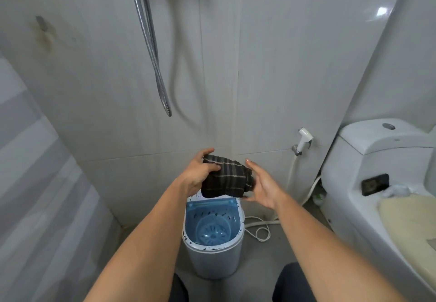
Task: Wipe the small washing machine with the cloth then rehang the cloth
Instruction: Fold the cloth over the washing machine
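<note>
The left hand point(197, 172) is gripping the cloth point(226, 179) at its upper left corner, thumb lying over the top of the fabric and fingers curling behind it. The right hand point(262, 183) is staying mostly open, palm facing the cloth's right edge, fingers extended and touching or nearly touching the bundle; whether the thumb is pinching the lower edge cannot be told. The cloth, dark with pale plaid lines, is hanging bunched between both hands, in the air above the rear of the small washing machine point(213, 242).

The machine is standing on the grey floor, lid open, its blue tub and pulsator showing; dark specks are dotting the white rim. A white cord point(258, 229) is lying looped on the floor just right of it.

On the tiled wall behind, a metal shower hose point(151, 42) is hanging in a loop. A white bidet sprayer point(304, 140) is sitting in its wall bracket to the right. A toilet point(382, 183) is occupying the right side, with a dark small object resting on it.
</note>
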